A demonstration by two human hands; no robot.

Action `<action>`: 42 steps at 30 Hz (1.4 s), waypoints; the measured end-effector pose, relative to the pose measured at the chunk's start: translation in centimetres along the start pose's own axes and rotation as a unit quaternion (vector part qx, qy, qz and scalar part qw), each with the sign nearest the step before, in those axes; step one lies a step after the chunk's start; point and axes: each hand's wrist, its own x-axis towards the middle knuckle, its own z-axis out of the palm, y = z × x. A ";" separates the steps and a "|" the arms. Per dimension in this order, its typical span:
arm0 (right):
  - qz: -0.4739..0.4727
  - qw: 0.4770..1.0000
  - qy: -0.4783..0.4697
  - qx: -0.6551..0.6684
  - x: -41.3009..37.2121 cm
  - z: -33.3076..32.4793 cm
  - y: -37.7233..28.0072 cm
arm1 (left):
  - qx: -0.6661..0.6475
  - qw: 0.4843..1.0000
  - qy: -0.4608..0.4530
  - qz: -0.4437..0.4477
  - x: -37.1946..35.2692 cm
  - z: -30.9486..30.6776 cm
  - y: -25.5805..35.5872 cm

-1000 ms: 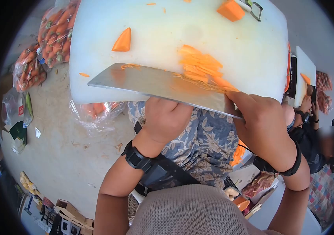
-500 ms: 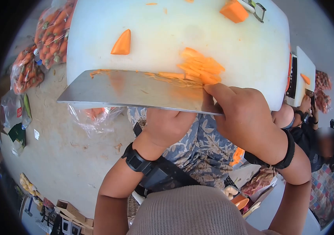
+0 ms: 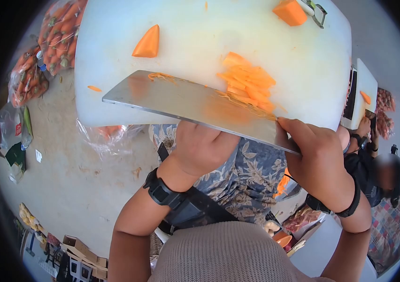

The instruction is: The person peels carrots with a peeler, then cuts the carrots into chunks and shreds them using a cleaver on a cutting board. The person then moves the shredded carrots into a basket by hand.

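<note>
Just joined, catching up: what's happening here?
A person is cutting carrot on a white cutting board. Their right hand grips a wide cleaver at its handle end, the blade against a pile of thin carrot slices. The left hand sits just behind the blade, fingers hidden. A carrot tip and a carrot chunk lie farther up the board, the chunk near a peeler. Bags of carrots lie on the floor; another person works at the right.

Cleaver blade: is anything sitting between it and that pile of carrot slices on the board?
Nothing visible. The cleaver, gripped in the right hand, has its edge against the carrot slices; the pointed carrot tip lies apart, further left on the cutting board.
</note>
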 end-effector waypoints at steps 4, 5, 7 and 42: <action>0.022 0.999 -0.033 0.009 1.4 0.6 -0.2 | -0.003 1.000 -0.005 0.017 0.8 -0.4 0.0; 0.018 0.999 -0.040 0.014 1.8 0.8 -0.2 | -0.002 1.000 -0.005 0.022 0.8 -0.3 0.0; 0.010 0.999 -0.043 0.018 1.7 1.1 -0.2 | 0.011 1.000 0.013 0.020 0.6 -0.1 -0.1; 0.164 0.965 0.051 0.196 -2.4 -1.7 0.1 | 0.023 0.997 0.067 -0.041 0.4 -2.8 -0.4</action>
